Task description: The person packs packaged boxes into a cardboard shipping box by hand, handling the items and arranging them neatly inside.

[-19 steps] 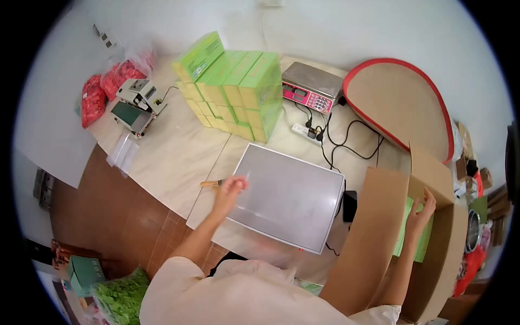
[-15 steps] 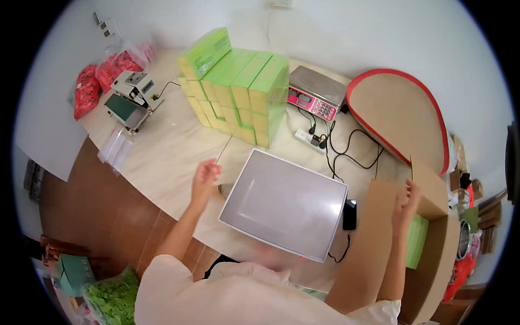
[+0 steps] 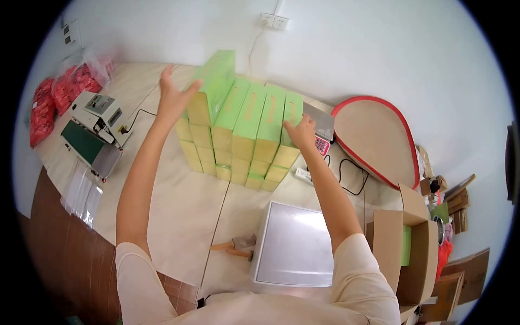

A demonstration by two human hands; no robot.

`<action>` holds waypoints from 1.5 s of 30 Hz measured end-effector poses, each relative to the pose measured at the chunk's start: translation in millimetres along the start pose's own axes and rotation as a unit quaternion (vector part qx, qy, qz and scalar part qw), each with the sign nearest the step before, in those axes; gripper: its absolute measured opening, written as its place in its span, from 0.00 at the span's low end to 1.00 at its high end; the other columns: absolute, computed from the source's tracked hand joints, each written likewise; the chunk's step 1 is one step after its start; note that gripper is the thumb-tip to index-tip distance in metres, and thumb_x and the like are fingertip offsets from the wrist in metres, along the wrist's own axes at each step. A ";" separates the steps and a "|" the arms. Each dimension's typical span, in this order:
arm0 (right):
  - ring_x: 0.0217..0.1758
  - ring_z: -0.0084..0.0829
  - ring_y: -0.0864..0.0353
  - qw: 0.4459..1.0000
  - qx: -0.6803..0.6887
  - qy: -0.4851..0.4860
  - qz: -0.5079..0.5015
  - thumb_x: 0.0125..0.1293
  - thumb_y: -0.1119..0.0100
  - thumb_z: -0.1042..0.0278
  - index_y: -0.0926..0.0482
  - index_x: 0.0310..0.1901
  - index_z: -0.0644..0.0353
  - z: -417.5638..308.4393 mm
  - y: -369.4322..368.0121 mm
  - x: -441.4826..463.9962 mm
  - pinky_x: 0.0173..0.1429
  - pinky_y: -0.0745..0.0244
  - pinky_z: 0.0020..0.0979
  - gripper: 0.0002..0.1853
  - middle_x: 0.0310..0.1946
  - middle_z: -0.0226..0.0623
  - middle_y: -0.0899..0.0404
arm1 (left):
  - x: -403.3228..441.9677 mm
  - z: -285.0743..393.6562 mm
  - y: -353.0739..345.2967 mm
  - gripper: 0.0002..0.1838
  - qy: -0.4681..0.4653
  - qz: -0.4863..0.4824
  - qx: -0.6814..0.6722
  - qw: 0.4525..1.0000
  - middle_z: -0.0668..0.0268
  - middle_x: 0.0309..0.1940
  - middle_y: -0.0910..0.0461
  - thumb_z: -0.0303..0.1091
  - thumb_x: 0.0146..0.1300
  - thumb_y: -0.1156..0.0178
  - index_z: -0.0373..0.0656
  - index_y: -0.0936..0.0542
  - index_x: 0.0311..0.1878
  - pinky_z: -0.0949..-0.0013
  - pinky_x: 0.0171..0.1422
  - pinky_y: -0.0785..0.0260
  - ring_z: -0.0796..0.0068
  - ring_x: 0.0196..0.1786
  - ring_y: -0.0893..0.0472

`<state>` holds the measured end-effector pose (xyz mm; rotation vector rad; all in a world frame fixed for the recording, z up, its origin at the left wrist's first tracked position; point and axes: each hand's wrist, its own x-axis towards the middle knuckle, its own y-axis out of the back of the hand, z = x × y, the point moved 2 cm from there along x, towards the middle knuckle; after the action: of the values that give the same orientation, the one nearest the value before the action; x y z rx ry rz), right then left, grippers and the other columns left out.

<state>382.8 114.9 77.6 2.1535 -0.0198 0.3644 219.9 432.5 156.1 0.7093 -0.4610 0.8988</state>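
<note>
Green and yellow boxes [image 3: 249, 114] stand in a tight stacked block on the table, with one box [image 3: 216, 81] sitting higher at the left end. Beside that higher box is my left hand [image 3: 176, 100], open with thumb and fingers spread. At the block's right end, my right hand [image 3: 301, 132] is against or very close to the last box, thumb and fingers apart; actual contact is hard to make out. A white-rimmed grey panel [image 3: 295, 246] lies on the table below my right forearm. Wooden-handled tools [image 3: 238, 246] stick out at its left side.
An open cardboard box [image 3: 387, 249] with green boxes inside stands at right. Behind it leans a red-rimmed round tray [image 3: 374, 141]. A scale [image 3: 322, 145], power strip [image 3: 303, 174] and cables sit right of the stack. At left are a sealing machine [image 3: 97, 127] and red-filled bags [image 3: 76, 84].
Both hands have moved forward, from either side of the grey panel to the two ends of the box stack. The camera view has shifted too.
</note>
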 end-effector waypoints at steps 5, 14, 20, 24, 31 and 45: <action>0.58 0.59 0.31 0.994 -0.039 -0.079 -0.062 0.46 0.35 0.47 0.44 0.65 0.67 -6.0 -18.3 32.6 0.58 0.30 0.46 0.48 0.57 0.62 0.39 | 66.6 2.2 -44.8 0.57 0.106 -0.239 0.006 0.965 0.38 0.65 0.44 0.58 0.44 0.33 0.35 0.52 0.69 0.57 0.68 0.42 0.49 0.68 0.39; 0.64 0.54 0.33 0.982 -0.100 -0.122 -0.102 0.46 0.36 0.43 0.50 0.69 0.62 4.9 -29.1 61.5 0.60 0.31 0.45 0.53 0.63 0.59 0.37 | 104.3 -26.0 -107.4 0.55 0.101 -0.339 0.168 0.920 0.47 0.53 0.24 0.57 0.40 0.37 0.30 0.47 0.66 0.59 0.57 0.32 0.55 0.55 0.23; 0.54 0.49 0.23 0.974 -0.166 -0.052 -0.143 0.48 0.37 0.43 0.52 0.70 0.59 4.3 -13.6 53.2 0.57 0.28 0.44 0.52 0.53 0.56 0.26 | 92.5 -5.6 -79.2 0.51 0.116 -0.277 0.215 0.929 0.54 0.55 0.24 0.56 0.40 0.42 0.41 0.44 0.69 0.62 0.55 0.31 0.58 0.55 0.23; 0.51 0.51 0.22 0.992 -0.090 -0.040 -0.083 0.49 0.38 0.45 0.51 0.70 0.56 22.2 25.5 27.7 0.53 0.26 0.44 0.50 0.50 0.53 0.24 | 64.1 29.8 -30.2 0.52 0.088 -0.157 0.126 0.976 0.52 0.58 0.27 0.52 0.45 0.39 0.40 0.49 0.72 0.60 0.59 0.33 0.60 0.58 0.25; 0.46 0.46 0.21 0.997 -0.017 0.061 -0.041 0.51 0.38 0.47 0.39 0.67 0.51 91.4 170.8 -77.1 0.52 0.27 0.41 0.42 0.51 0.48 0.25 | -134.6 112.2 59.0 0.46 0.204 -0.166 -0.325 0.908 0.49 0.58 0.32 0.42 0.56 0.38 0.38 0.51 0.72 0.64 0.64 0.38 0.60 0.61 0.31; 0.35 0.42 0.20 0.947 -0.047 0.256 -0.187 0.47 0.35 0.57 0.35 0.65 0.43 221.1 198.8 -265.0 0.36 0.24 0.40 0.39 0.38 0.43 0.27 | -502.3 273.3 -73.2 0.47 0.516 -0.034 -0.264 0.814 0.51 0.68 0.47 0.29 0.59 0.39 0.38 0.61 0.73 0.64 0.71 0.50 0.61 0.70 0.44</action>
<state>155.2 -210.7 49.2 1.8592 0.6430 0.6699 -16.0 -69.6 -0.8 -0.3232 0.3033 0.8959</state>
